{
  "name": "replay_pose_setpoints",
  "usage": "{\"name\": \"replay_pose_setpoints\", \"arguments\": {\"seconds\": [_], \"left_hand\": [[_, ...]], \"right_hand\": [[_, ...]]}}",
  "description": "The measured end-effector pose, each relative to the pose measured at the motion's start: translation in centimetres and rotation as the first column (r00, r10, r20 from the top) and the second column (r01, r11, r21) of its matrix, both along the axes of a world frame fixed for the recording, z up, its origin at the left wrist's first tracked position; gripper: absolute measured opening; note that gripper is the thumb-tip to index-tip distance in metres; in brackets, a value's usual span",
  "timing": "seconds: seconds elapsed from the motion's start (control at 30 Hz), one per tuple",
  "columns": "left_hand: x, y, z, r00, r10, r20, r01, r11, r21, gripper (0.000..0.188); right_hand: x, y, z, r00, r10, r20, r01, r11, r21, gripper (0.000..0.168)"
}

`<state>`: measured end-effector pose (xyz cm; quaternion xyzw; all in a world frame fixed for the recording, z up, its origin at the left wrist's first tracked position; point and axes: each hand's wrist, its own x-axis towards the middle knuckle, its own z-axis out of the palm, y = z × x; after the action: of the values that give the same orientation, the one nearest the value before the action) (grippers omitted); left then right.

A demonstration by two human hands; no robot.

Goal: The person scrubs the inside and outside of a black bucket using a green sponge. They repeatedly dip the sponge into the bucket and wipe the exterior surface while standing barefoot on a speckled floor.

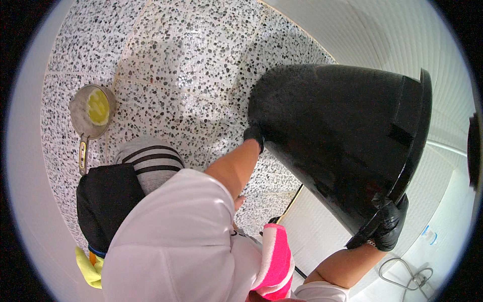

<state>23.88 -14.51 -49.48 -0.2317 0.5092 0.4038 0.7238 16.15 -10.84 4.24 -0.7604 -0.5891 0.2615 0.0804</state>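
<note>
A large black plastic bin lies tilted on its side before me, its wide rim pointing right and its base left. My right hand, in a black glove, grips the near part of the rim. At the base edge is my left hand, also black-gloved; its fingers are partly hidden against the bin. The inside of the bin faces away from view.
A metal saucepan holding something yellow-green stands on the speckled terrazzo floor at left. A pink-and-white striped towel hangs at my front. Ribbed white wall panels curve behind the bin. A bent metal fixture is at lower right.
</note>
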Motion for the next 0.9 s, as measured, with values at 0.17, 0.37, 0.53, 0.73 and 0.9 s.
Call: {"name": "replay_pose_setpoints", "arguments": {"seconds": [0.17,0.37,0.53,0.73,0.9], "left_hand": [[-12.2,10.0,8.1,0.892,-0.093,-0.443,0.263,0.903,0.340,0.057],[-9.6,6.4,6.7,0.969,0.032,-0.247,0.057,0.938,0.343,0.062],[-2.5,0.7,6.5,0.998,-0.006,0.063,0.005,1.000,0.024,0.069],[-10.5,8.9,6.1,0.988,-0.030,-0.154,0.090,0.914,0.395,0.060],[-10.2,11.5,3.8,0.741,0.030,-0.670,0.409,0.772,0.487,0.051]], "right_hand": [[1.3,-0.7,-0.1,0.998,-0.040,-0.050,0.041,0.999,0.015,0.053],[-1.9,-0.5,-0.8,0.988,-0.032,-0.154,0.037,0.999,0.027,0.049],[-1.8,-0.7,-0.6,0.988,-0.071,-0.140,0.077,0.996,0.037,0.048],[-0.7,-0.9,-0.4,0.997,-0.030,-0.068,0.034,0.998,0.049,0.048],[-1.7,-0.6,-0.1,0.998,0.008,-0.058,-0.008,1.000,0.000,0.048]]}}
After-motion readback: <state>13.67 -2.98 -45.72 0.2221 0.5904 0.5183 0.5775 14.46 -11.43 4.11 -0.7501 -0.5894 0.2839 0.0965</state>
